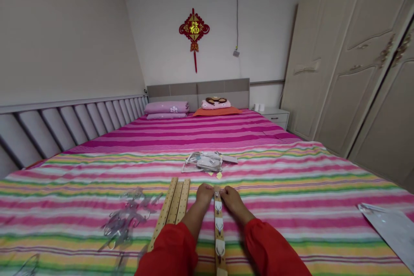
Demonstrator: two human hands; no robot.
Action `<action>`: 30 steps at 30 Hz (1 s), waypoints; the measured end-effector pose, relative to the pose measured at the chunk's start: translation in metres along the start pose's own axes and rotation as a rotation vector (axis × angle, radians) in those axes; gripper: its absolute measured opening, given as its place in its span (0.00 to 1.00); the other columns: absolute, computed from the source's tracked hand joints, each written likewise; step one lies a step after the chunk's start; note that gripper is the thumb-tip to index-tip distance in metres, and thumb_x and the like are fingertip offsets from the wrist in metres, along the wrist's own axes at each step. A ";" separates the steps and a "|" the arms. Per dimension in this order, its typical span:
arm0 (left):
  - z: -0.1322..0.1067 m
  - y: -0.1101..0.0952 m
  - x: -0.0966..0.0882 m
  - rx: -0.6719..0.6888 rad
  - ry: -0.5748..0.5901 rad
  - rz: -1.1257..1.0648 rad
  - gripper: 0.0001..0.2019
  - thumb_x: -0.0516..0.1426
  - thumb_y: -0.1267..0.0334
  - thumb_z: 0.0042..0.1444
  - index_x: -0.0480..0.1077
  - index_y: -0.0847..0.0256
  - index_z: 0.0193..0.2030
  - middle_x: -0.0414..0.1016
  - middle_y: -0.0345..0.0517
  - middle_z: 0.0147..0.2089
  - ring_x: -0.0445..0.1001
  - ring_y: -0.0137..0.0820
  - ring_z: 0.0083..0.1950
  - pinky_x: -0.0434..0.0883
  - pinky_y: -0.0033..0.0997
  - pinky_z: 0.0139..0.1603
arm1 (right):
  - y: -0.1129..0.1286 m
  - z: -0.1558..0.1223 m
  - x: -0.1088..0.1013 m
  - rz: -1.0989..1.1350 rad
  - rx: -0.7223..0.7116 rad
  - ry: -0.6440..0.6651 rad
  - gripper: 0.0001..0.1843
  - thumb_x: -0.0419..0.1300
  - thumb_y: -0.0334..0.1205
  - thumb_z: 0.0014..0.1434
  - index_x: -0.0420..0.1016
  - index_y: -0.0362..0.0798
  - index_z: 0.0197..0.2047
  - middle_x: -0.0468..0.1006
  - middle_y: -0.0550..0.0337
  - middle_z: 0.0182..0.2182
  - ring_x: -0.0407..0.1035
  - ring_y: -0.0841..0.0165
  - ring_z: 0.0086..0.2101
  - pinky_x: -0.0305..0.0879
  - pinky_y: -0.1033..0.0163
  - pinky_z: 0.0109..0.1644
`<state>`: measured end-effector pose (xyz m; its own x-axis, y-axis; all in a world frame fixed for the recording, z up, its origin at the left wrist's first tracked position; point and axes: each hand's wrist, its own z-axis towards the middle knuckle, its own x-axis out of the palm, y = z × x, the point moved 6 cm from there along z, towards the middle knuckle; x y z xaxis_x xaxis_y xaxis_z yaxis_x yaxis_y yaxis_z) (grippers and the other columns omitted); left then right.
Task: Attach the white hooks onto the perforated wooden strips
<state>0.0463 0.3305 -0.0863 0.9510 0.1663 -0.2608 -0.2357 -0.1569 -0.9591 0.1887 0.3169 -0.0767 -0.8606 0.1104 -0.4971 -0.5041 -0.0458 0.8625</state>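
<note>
A narrow wooden strip (219, 235) lies lengthwise on the striped sheet, with several white pieces and metal hooks (219, 225) along it. My left hand (205, 193) is closed at the left side of its far end. Across from it, my right hand (230, 196) is closed at the right side of the same end, fingertips near the topmost hook. Between the fingers, what is pinched is too small to make out. Left of my left forearm lie several wooden strips with holes (176, 198), side by side. Farther left is a pile of hooks in clear plastic wrappers (124, 217).
Beyond my hands sits a clear plastic bag with white contents (205, 161), small yellow scraps (219, 175) near it. A white packet (390, 228) lies at the right. The bed (207, 131) has a slatted rail (74, 123) on the left; wardrobes (343, 64) stand right.
</note>
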 end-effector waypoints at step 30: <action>-0.013 0.003 0.018 0.018 0.322 -0.271 0.19 0.67 0.65 0.34 0.77 0.68 0.37 0.80 0.51 0.33 0.76 0.37 0.37 0.70 0.36 0.43 | -0.012 -0.003 0.017 0.525 0.031 0.182 0.17 0.65 0.39 0.39 0.79 0.49 0.37 0.80 0.61 0.26 0.72 0.62 0.33 0.68 0.59 0.38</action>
<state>0.0651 0.3202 -0.0928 0.9924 -0.1141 0.0464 0.0312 -0.1314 -0.9908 0.1804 0.3162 -0.0960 -0.9956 -0.0933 -0.0054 -0.0037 -0.0188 0.9998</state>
